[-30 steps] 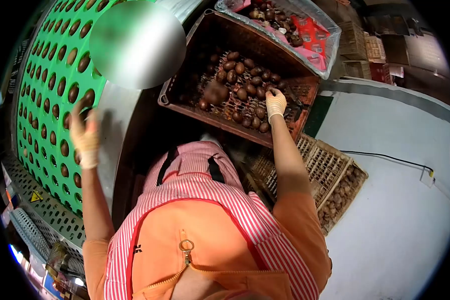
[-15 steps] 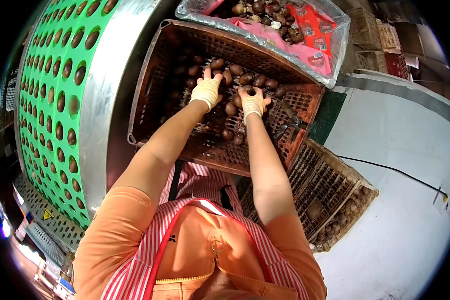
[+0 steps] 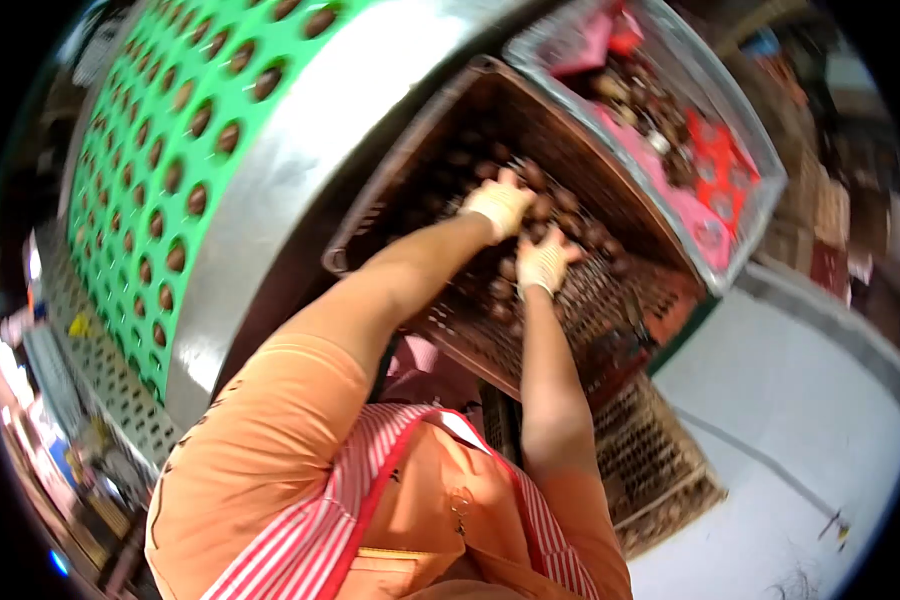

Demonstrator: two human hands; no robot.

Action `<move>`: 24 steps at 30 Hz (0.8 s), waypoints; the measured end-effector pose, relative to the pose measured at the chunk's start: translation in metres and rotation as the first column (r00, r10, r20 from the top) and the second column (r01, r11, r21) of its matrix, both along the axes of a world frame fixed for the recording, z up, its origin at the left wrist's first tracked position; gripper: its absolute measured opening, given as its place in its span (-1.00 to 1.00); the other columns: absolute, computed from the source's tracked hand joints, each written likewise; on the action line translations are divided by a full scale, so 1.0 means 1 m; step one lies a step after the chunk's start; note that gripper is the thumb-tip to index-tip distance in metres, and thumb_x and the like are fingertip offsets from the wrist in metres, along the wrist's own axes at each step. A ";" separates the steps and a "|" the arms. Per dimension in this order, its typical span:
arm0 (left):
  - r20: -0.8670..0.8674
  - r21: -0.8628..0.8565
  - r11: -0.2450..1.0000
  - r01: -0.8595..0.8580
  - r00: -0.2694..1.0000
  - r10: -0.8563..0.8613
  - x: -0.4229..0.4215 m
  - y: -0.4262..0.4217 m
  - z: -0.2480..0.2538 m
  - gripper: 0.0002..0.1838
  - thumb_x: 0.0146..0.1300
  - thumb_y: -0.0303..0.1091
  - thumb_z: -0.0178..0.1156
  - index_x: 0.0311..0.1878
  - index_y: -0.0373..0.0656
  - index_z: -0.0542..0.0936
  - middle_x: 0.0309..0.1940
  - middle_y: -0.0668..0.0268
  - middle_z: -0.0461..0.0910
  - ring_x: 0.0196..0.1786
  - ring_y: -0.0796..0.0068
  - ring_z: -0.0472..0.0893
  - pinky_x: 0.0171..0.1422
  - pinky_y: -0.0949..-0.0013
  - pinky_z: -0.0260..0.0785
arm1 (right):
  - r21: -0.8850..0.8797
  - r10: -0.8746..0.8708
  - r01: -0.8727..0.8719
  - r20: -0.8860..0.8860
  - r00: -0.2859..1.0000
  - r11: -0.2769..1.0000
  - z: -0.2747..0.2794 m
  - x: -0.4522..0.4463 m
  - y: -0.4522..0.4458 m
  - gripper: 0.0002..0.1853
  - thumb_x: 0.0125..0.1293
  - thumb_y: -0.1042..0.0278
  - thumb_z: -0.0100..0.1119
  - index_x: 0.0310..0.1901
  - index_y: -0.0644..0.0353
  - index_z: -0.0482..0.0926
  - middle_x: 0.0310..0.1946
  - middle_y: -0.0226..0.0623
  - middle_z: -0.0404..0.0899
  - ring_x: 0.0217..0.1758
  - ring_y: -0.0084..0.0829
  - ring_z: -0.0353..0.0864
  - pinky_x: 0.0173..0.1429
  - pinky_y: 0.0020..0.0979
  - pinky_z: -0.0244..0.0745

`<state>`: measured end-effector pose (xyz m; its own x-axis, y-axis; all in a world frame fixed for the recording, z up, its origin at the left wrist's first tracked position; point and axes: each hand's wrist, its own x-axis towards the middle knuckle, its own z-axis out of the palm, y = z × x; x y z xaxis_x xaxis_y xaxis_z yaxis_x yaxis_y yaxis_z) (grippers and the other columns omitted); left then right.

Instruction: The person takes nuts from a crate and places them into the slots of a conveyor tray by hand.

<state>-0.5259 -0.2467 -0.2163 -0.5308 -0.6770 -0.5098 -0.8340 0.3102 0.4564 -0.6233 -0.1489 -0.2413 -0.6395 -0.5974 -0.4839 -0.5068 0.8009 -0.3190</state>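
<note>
A dark red-brown plastic crate (image 3: 660, 300) holds several brown oval pieces (image 3: 567, 200), perhaps nuts or fruit. My left hand (image 3: 500, 205), in a pale glove with bare fingertips, reaches over the pile with its fingers slightly bent and apart. Just below and right of it, my right hand (image 3: 547, 262), gloved the same way, rests at the near side of the pile with its fingers spread. No piece shows clearly inside either hand, and motion blurs the view. A dark tool-like item (image 3: 638, 318) lies in the crate's right part.
On the left stands a green panel (image 3: 195, 165) with brown pieces in its oval holes, bordered by a curved metal edge (image 3: 260, 190). A lined tray (image 3: 760, 200) with more pieces and red packets lies beyond the crate. A woven-looking crate (image 3: 660, 460) stands below right.
My left hand has come from the green panel into the crate, beside my right hand. The camera view has turned, shifting the crate rightward. My right hand has stayed in the crate.
</note>
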 end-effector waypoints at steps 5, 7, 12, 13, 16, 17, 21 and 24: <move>-0.628 0.430 0.896 -0.114 0.676 0.387 0.018 0.006 0.047 -0.39 -0.01 -0.04 0.36 0.11 -0.14 0.55 -0.09 0.09 0.66 0.01 0.20 0.62 0.09 0.20 0.50 | -0.354 -0.143 0.381 0.545 0.826 0.854 -0.054 -0.016 0.021 -0.54 0.30 0.14 0.12 0.21 0.03 0.42 0.09 -0.13 0.44 -0.01 -0.19 0.58 0.07 -0.19 0.49; -0.559 0.796 0.606 0.002 0.388 0.733 0.051 0.017 0.120 -0.41 0.08 -0.17 0.39 0.18 -0.15 0.48 0.01 0.23 0.60 0.02 0.33 0.59 0.11 0.27 0.49 | -0.179 -0.156 0.770 0.927 0.340 0.613 -0.043 -0.028 0.023 -0.57 0.45 0.02 -0.04 0.15 0.14 0.51 0.00 -0.22 0.58 0.05 -0.32 0.55 0.18 -0.28 0.43; -0.760 0.648 0.762 0.024 -0.056 0.648 0.202 0.045 0.212 -0.32 0.14 -0.23 0.32 0.29 -0.34 0.36 -0.06 0.24 0.54 0.00 0.48 0.53 0.11 0.36 0.45 | -0.040 -0.255 0.506 0.828 0.499 0.861 0.065 -0.040 0.031 -0.31 0.31 -0.12 0.22 0.40 -0.10 0.28 0.28 -0.39 0.39 -0.07 -0.40 0.54 -0.38 -0.53 0.44; -0.736 0.675 0.728 -0.115 -0.045 0.675 0.246 0.060 0.239 -0.30 0.12 -0.21 0.33 0.29 -0.33 0.36 -0.07 0.25 0.54 0.00 0.48 0.52 0.14 0.38 0.41 | 0.081 -0.250 0.610 0.948 0.198 0.789 0.106 -0.023 0.030 -0.52 0.30 -0.07 0.25 0.19 -0.12 0.46 0.05 -0.40 0.52 -0.35 -0.47 0.50 -0.65 -0.68 0.10; -0.856 0.439 0.676 -0.592 -0.047 0.515 0.373 0.112 0.248 -0.34 0.08 -0.27 0.29 0.27 -0.30 0.41 -0.05 0.24 0.58 -0.05 0.47 0.55 0.03 0.39 0.46 | 0.138 0.061 0.678 0.963 -0.262 0.722 0.127 -0.011 0.007 -0.66 0.25 0.02 0.34 -0.01 -0.11 0.52 -0.07 -0.37 0.55 -0.40 -0.45 0.51 -0.64 -0.57 0.15; -0.859 0.385 0.591 -0.709 -0.042 0.510 0.411 0.135 0.257 -0.35 0.06 -0.24 0.27 0.25 -0.29 0.43 -0.11 0.27 0.59 -0.11 0.49 0.55 -0.12 0.43 0.47 | 0.082 0.147 0.626 0.941 -0.306 0.776 0.127 -0.014 -0.002 -0.61 0.25 -0.04 0.32 0.04 -0.12 0.52 0.03 -0.30 0.55 -0.30 -0.41 0.53 -0.57 -0.53 0.23; -0.750 0.431 0.108 -0.896 -0.289 0.595 0.534 0.240 0.257 -0.39 0.09 -0.23 0.30 0.22 -0.22 0.45 -0.19 0.35 0.56 -0.27 0.57 0.51 -0.36 0.47 0.38 | -0.054 0.288 0.401 0.784 -0.550 0.914 0.171 0.058 -0.039 -0.37 0.30 -0.18 0.21 0.34 -0.16 0.36 0.22 -0.16 0.47 -0.20 -0.36 0.50 -0.45 -0.49 0.27; -0.634 0.535 -0.064 -0.842 -0.451 0.628 0.597 0.291 0.213 -0.41 0.11 -0.19 0.33 0.20 -0.21 0.45 -0.30 0.38 0.51 -0.45 0.57 0.45 -0.47 0.46 0.30 | -0.294 0.375 0.237 0.793 -0.480 0.926 0.209 0.141 -0.061 -0.41 0.31 -0.11 0.24 0.31 -0.12 0.38 0.11 -0.27 0.55 -0.28 -0.39 0.55 -0.47 -0.54 0.38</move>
